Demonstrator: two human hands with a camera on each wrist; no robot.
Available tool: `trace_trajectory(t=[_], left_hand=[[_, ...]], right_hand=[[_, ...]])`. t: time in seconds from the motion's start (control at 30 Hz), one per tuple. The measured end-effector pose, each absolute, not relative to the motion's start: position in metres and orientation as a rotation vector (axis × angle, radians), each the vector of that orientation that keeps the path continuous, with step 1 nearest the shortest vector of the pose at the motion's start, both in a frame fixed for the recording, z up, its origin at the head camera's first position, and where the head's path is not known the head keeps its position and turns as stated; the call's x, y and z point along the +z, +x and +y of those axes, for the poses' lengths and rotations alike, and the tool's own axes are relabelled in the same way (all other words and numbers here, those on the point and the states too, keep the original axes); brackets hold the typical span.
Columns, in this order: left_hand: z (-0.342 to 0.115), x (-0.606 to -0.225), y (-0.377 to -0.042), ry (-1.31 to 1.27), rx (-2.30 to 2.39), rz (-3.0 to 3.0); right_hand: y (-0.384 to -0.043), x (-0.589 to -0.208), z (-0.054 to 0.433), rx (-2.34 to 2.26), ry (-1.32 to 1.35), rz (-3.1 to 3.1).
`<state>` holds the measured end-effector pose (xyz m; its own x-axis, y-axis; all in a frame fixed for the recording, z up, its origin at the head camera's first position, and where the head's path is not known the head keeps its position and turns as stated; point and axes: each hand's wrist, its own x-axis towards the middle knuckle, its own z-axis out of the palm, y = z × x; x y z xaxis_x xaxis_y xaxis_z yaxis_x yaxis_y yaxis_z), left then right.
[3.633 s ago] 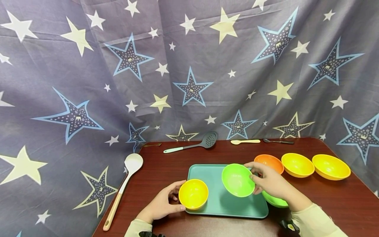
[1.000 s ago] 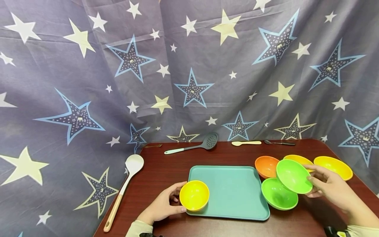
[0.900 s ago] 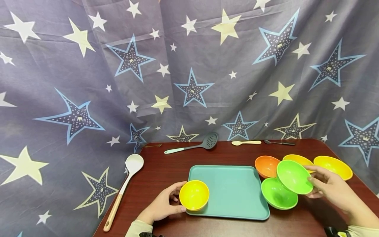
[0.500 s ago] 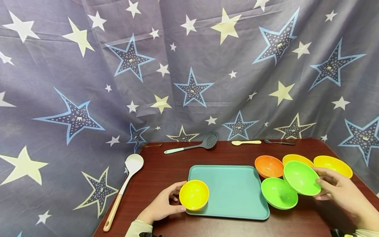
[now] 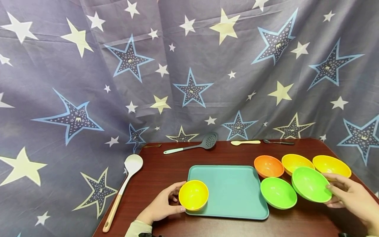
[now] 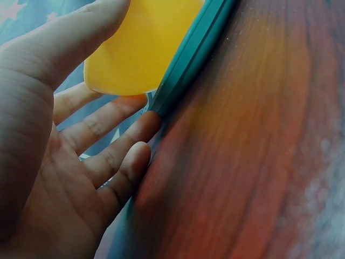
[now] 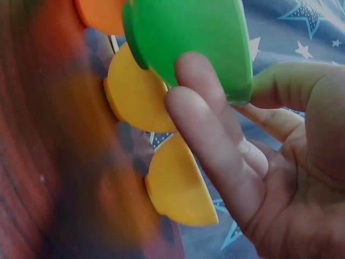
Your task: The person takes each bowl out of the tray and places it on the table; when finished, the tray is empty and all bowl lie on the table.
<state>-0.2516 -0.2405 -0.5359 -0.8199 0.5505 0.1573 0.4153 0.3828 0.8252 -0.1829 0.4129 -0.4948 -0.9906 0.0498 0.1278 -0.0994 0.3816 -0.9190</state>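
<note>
A small yellow bowl (image 5: 193,195) stands at the left end of the teal tray (image 5: 234,214). My left hand (image 5: 165,202) holds that bowl by its left side, thumb in front and fingers behind; the left wrist view shows the thumb against the yellow wall (image 6: 145,48). To the right of the tray, my right hand (image 5: 349,194) pinches the rim of a green bowl (image 5: 311,184), which is tilted and held above the table. In the right wrist view the green bowl (image 7: 188,38) hangs clear of the yellow bowls behind it. A second green bowl (image 5: 278,193) sits beside the tray's right edge.
Behind the green bowls stand an orange bowl (image 5: 268,166) and two yellow bowls (image 5: 296,163). A slotted spoon (image 5: 208,141), a cream spoon (image 5: 245,142) and a dark spoon (image 5: 278,142) lie along the back edge. A white ladle (image 5: 133,163) lies at the left edge.
My right hand has carried the green bowl from above the tray to the right, past the other green bowl, and lower. My left hand and its yellow bowl have stayed in place.
</note>
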Motion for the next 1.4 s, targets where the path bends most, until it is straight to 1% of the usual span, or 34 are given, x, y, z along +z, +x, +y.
trace_trajectory(t=[0.13, 0.57, 1.4], left_hand=[[-0.24, -0.535, -0.251, 0.866, 1.423, 2.49], [-0.241, -0.534, -0.25, 0.852, 1.422, 2.488], [-0.24, -0.535, -0.251, 0.843, 1.425, 2.481]], right_hand=[[-0.18, -0.499, 0.418, 1.676, 0.051, -2.498], [-0.181, -0.499, 0.423, 1.678, -0.107, -2.592], [-0.184, -0.502, 0.427, 1.687, -0.185, -2.688]])
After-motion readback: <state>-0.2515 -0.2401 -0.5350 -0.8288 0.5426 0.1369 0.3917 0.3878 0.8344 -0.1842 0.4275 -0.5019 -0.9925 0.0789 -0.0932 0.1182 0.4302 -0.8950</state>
